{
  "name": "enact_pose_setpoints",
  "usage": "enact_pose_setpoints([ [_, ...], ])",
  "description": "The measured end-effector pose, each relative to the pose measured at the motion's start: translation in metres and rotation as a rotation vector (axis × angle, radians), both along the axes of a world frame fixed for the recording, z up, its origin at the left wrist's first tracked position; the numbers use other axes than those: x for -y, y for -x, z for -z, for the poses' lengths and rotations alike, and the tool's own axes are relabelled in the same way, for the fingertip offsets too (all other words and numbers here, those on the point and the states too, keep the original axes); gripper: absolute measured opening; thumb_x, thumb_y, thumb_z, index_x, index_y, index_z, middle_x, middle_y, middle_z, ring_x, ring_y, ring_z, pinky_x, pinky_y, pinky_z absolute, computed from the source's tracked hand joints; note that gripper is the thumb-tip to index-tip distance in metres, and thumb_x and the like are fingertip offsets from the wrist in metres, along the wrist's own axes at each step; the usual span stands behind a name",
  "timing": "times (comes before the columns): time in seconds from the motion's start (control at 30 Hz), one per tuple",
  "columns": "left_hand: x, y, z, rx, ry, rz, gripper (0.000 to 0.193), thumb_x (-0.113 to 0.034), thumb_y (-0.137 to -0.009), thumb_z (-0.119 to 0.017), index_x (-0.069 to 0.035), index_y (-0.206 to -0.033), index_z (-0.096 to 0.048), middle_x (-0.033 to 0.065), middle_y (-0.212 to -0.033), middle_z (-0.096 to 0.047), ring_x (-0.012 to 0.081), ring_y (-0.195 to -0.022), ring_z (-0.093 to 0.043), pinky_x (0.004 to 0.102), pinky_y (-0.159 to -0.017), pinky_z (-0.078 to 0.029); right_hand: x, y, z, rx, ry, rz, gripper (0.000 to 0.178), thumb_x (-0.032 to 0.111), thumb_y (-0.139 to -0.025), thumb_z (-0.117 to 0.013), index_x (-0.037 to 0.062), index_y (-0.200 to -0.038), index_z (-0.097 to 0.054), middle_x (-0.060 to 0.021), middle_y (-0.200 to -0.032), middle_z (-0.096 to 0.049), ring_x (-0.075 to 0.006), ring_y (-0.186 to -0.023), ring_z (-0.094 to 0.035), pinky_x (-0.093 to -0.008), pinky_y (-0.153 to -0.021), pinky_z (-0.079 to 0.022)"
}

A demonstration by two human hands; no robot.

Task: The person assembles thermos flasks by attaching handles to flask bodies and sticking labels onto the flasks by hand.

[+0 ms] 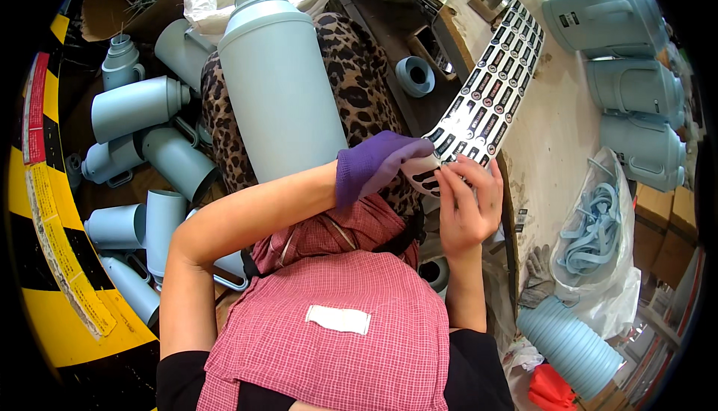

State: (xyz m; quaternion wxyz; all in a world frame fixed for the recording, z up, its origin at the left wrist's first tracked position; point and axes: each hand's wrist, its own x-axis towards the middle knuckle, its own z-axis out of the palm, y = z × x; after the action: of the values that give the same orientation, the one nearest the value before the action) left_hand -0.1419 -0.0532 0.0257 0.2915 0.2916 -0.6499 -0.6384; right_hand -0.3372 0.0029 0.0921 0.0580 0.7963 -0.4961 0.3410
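A long white strip of dark oval and rectangular stickers (488, 97) runs from the bench toward me, its near end bent over the bench edge. My left hand (380, 160), in a purple glove, grips that near end with its thumb and fingers together. Against the same end, the fingertips of my bare right hand (473, 205) are pinched at a sticker's edge; whether one has come loose is too small to tell. A large pale blue flask body (278, 86) lies across my lap on leopard-print trousers, its neck pointing away, partly behind my left forearm.
Several pale blue flask bodies (138, 108) are piled on the left, beside a yellow-and-black striped edge (67, 321). On the right, the bench (550, 123) carries blue jugs (606, 18), a plastic bag of blue straps (594, 231) and a blue ring stack (568, 344).
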Motion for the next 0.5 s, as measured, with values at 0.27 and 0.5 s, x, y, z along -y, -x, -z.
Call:
enact_pose_setpoints([
  [0.27,-0.005,0.002,-0.011,-0.022,-0.215,-0.076,0.034,-0.015,-0.105,-0.047,0.003,-0.129,-0.063,0.0126,-0.112,-0.074,0.0176,-0.1,-0.066,0.0319,-0.091,-0.052,0.003,0.008,0.008,0.073,0.009,-0.139,0.018,-0.001,-0.078,-0.083,0.0051,-0.093,-0.077,-0.0041,-0.102,-0.071,-0.0251,-0.1,-0.072,-0.0501,-0.106,-0.05],
  [0.5,-0.004,0.009,-0.028,0.02,-0.603,-0.144,0.046,-0.022,-0.104,-0.06,0.002,-0.142,-0.054,0.0159,-0.125,-0.07,0.023,-0.114,-0.066,0.0334,-0.104,-0.05,-0.023,0.002,-0.046,0.197,-0.135,-0.247,0.018,0.01,-0.074,-0.089,0.011,-0.087,-0.076,-0.0016,-0.101,-0.071,-0.0266,-0.105,-0.062,-0.047,-0.103,-0.05],
])
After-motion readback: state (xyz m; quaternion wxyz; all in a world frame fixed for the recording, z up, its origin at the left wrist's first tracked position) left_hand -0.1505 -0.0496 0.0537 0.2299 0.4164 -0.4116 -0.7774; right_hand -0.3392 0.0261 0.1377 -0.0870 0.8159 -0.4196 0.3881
